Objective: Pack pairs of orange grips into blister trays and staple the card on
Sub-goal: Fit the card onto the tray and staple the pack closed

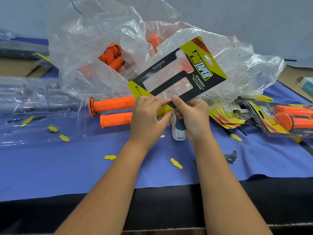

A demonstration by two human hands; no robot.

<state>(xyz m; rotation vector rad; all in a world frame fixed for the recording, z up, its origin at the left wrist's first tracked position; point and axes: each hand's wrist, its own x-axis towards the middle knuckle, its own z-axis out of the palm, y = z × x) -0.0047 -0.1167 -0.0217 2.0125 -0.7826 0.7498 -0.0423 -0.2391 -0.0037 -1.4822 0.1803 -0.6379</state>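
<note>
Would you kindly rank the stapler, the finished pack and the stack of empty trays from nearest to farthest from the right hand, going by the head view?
From the right hand:
1. Stapler: just below the hand, partly hidden by it.
2. Finished pack: off to the right, at the table's right edge.
3. Stack of empty trays: far left, beyond the left hand.

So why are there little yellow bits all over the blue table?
Small yellow card scraps lie scattered on the blue cloth and the clear trays. They look like punch-outs from cards like the one held.
</note>
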